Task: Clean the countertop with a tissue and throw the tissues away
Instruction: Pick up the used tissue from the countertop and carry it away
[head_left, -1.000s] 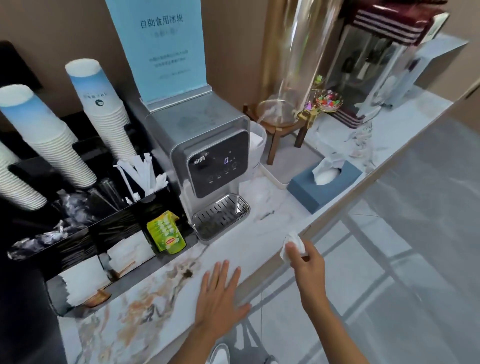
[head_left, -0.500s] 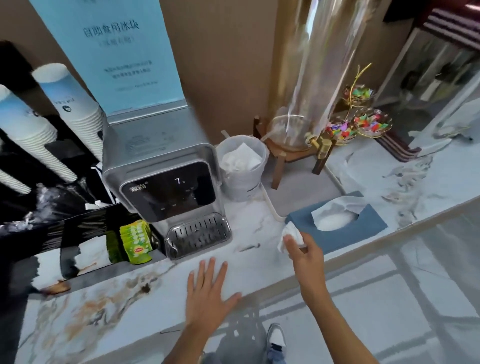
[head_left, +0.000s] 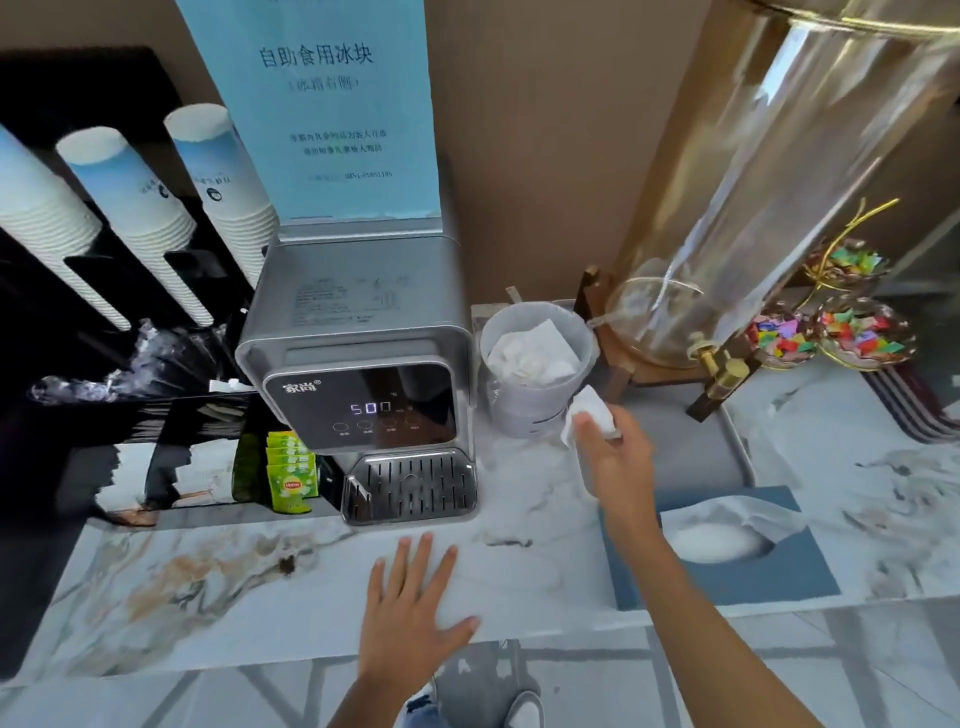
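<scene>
My right hand (head_left: 615, 460) pinches a crumpled white tissue (head_left: 589, 413) just in front of a small translucent waste bin (head_left: 524, 410), level with its side wall. The bin stands against the wall and holds several used tissues (head_left: 535, 353). My left hand (head_left: 410, 605) lies flat, fingers spread, on the marble countertop (head_left: 208, 582) near its front edge. A blue tissue box (head_left: 727, 551) with a white tissue sticking out sits on the counter under my right forearm.
A silver water dispenser (head_left: 363, 374) stands left of the bin, with a blue sign (head_left: 322, 109) above it. Paper cup stacks (head_left: 124, 192) and a black organiser with green tea bags (head_left: 291, 467) are at left. A glass drink dispenser (head_left: 769, 197) and candy bowls (head_left: 831, 332) are at right.
My right hand has carried the tissue from the counter's front edge forward to the waste bin. The camera has moved closer to the counter. My left hand has stayed flat.
</scene>
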